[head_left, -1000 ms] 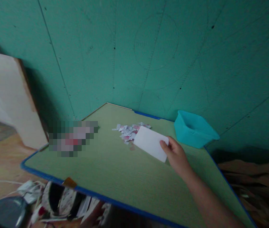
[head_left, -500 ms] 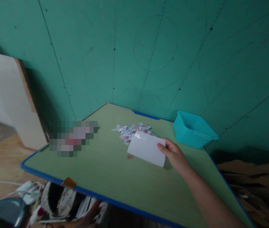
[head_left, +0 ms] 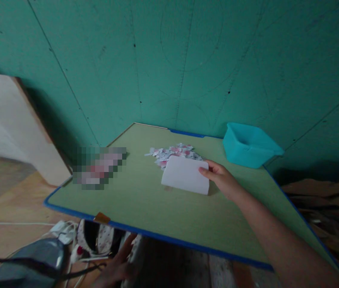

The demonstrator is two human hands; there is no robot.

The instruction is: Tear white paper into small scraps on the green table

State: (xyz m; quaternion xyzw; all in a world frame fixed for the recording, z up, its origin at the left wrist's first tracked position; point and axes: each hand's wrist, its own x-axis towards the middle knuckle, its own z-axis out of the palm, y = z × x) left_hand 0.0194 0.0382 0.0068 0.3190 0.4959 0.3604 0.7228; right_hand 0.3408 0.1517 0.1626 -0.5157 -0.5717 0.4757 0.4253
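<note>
My right hand (head_left: 214,173) pinches the right edge of a white sheet of paper (head_left: 186,175), thumb on top. The sheet is slightly curved and tilted above the table. Right behind it lies a heap of small torn paper pieces (head_left: 177,151), white with pink patches, partly hidden by the sheet. My left hand (head_left: 117,266) shows low in the view, below the table's front edge, beside some white things. It is dim and blurred, with one finger stretched toward the edge; its grip cannot be made out.
The pale green table (head_left: 145,204) has a blue edge and stands against a green wall (head_left: 103,72). A turquoise bin (head_left: 249,150) sits at its back right corner. A pixelated item (head_left: 102,168) lies at the left. White boards (head_left: 16,120) lean beside it. A grey basin (head_left: 34,260) and cables are below.
The view has shifted, so the table appears higher and farther right. My right hand still holds the sheet, now tilted a little differently. More of my left hand shows below the edge.
</note>
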